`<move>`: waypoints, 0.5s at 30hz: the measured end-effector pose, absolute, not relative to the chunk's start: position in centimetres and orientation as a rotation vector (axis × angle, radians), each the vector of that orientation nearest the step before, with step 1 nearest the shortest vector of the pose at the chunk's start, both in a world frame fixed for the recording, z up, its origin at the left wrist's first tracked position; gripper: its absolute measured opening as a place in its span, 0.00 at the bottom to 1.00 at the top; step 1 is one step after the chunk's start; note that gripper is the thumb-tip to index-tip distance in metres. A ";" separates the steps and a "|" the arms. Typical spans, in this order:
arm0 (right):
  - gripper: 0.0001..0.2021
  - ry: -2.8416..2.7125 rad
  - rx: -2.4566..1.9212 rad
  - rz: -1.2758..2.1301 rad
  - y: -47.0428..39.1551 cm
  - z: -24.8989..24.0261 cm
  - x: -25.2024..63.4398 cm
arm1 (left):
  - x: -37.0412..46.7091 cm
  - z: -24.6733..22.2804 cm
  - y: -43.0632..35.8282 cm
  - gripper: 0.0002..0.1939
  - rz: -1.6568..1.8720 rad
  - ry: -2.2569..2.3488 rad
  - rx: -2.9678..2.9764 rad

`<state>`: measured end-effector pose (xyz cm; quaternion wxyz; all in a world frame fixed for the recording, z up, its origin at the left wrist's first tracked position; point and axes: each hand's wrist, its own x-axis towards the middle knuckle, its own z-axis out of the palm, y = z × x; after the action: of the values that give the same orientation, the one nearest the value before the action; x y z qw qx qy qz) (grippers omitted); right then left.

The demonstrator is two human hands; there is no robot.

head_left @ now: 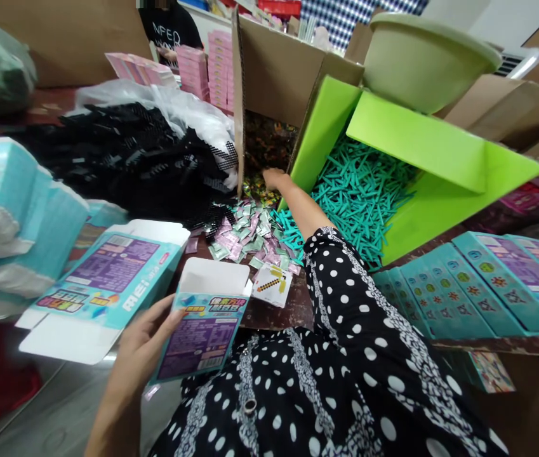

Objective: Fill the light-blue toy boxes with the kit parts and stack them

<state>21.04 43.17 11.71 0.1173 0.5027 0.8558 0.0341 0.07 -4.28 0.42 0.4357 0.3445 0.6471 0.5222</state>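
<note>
- Hands: well apart, each occupied separately.
- Left hand (143, 339), lower left of centre: clamped on a teal-and-purple printed cardboard carton (205, 336), thumb across its printed face; white top flap stands open.
- Right hand (275, 179), centre of frame: reaches into a tall brown corrugated box (283, 54), at the dark-and-gold shiny packets (266, 146). From here I cannot tell whether the fingers are closed on any.
- Below that box, on the dark red-brown counter (292, 318): loose heap of pink and pale-green flat sachets (245, 235); nearer, a white square card with a pickaxe print (272, 285).
- Right of the reaching arm: turquoise plastic sticks (355, 190) piled between bright-green panels (421, 143).
- Left of the held carton: a larger teal carton (107, 279), white end flaps spread.
- Far right: row of upright teal cartons (450, 285).
</note>
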 end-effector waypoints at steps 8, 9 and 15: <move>0.22 2.688 1.459 0.176 40.7 10.5 20.2 | 0.4 0.8 -4.2 0.41 1.297 1.608 0.878; 0.22 2.721 1.486 0.192 40.4 10.9 20.1 | 0.4 1.0 -4.2 0.41 1.311 1.605 0.869; 0.23 2.992 1.877 0.123 37.8 14.2 22.4 | -0.3 0.7 -3.6 0.40 1.437 1.674 0.782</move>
<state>22.41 37.83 14.17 -0.1951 0.5210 0.8303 0.0340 -0.31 -3.59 0.74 0.3900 0.3075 0.6586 0.5653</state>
